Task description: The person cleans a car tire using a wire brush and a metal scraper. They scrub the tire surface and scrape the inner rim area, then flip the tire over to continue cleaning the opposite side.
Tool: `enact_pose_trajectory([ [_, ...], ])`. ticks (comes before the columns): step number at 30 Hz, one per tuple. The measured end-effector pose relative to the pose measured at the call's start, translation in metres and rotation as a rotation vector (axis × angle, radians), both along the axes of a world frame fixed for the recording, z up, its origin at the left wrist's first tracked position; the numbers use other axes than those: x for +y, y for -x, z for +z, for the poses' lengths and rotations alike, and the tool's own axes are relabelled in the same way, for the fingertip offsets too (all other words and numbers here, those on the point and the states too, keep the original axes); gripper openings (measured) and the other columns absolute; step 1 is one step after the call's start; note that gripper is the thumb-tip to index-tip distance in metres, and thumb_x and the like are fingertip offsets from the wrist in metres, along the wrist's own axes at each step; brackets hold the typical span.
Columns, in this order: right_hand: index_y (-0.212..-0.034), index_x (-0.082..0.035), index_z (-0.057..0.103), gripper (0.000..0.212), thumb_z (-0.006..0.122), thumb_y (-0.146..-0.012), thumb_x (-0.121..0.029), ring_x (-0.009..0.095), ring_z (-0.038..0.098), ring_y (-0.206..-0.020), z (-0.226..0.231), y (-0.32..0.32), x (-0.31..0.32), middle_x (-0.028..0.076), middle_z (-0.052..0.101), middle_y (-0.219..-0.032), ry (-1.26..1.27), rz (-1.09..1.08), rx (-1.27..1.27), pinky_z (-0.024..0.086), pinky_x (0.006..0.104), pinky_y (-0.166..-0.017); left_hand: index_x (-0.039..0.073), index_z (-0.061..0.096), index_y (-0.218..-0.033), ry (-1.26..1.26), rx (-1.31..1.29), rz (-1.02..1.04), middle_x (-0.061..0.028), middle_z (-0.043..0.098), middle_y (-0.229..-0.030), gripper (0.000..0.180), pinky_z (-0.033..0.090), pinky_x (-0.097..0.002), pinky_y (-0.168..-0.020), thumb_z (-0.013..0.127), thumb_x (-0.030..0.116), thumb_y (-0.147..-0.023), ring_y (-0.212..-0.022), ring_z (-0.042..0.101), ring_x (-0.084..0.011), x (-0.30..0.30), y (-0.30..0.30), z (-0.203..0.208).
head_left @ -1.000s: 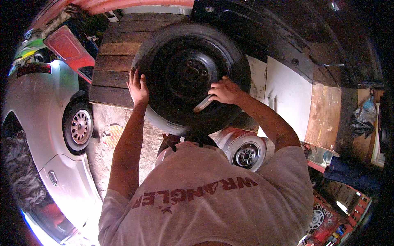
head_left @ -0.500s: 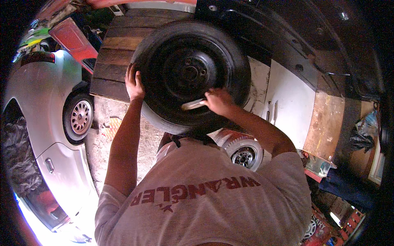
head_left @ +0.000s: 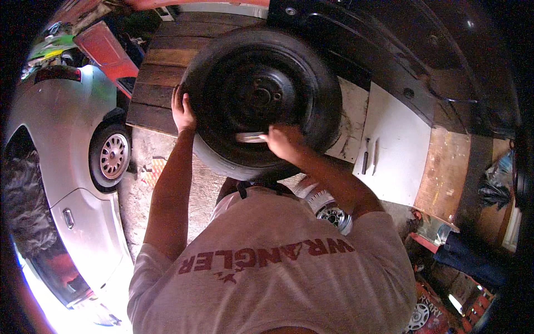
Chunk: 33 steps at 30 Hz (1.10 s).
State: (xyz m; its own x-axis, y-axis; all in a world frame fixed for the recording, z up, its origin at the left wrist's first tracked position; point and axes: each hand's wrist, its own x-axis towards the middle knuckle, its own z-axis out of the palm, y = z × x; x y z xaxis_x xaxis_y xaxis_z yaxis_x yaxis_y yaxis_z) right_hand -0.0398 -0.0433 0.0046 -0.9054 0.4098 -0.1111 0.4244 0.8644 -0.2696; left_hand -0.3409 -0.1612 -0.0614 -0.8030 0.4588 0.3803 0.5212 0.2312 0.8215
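Two hands on black wheel (head_left: 261, 100): left hand (head_left: 182, 111) flat on tyre's left edge; right hand (head_left: 282, 142) closed around metal tool (head_left: 250, 137) at rim. Tyre seated on rim; work unfinished.

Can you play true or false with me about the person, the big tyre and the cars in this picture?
1. The left hand rests on the edge of the black tyre. True.
2. The right hand is empty. False: it holds a silver tool against the wheel.
3. A silver car is at the left. True.
4. The tyre lies on green grass. False: it sits over a wooden board.
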Motion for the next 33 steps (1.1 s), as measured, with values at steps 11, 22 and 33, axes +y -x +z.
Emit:
enact_pose_trajectory([
  [11, -0.084, 0.004, 0.059, 0.042, 0.053, -0.092, -0.038, 0.034, 0.065, -0.065, 0.007, 0.027, -0.037, 0.020, 0.064, -0.073, 0.097, -0.141, -0.064, 0.053, 0.0434, -0.057, -0.002, 0.051, -0.126, -0.101, -0.055, -0.076, -0.0192, 0.051, -0.132, 0.045, 0.031, -0.0375, -0.106, 0.042, 0.031, -0.097, -0.125, 0.045, -0.0334, 0.002, -0.003, 0.012],
  [22, -0.135, -0.018, 0.048, 0.043, 0.049, -0.092, -0.016, 0.041, 0.063, -0.076, -0.005, 0.052, -0.047, 0.026, 0.062, -0.089, 0.402, -0.185, 0.067, 0.049, 0.0471, -0.067, -0.004, 0.050, -0.127, -0.344, -0.331, -0.151, -0.0166, 0.052, -0.131, 0.045, 0.030, -0.0347, -0.106, 0.037, 0.029, -0.099, -0.124, 0.045, -0.0270, 0.005, 0.006, 0.004],
  [33, -0.144, -0.014, 0.032, 0.055, 0.048, -0.092, -0.014, 0.043, 0.062, -0.086, -0.013, 0.069, -0.076, 0.028, 0.063, -0.095, 0.462, -0.326, 0.033, 0.049, 0.0499, -0.076, -0.003, 0.048, -0.129, -0.258, -0.376, -0.258, -0.0181, 0.049, -0.134, 0.046, 0.029, -0.0358, -0.107, 0.038, 0.031, -0.100, -0.127, 0.042, -0.0296, 0.015, 0.055, -0.010],
])
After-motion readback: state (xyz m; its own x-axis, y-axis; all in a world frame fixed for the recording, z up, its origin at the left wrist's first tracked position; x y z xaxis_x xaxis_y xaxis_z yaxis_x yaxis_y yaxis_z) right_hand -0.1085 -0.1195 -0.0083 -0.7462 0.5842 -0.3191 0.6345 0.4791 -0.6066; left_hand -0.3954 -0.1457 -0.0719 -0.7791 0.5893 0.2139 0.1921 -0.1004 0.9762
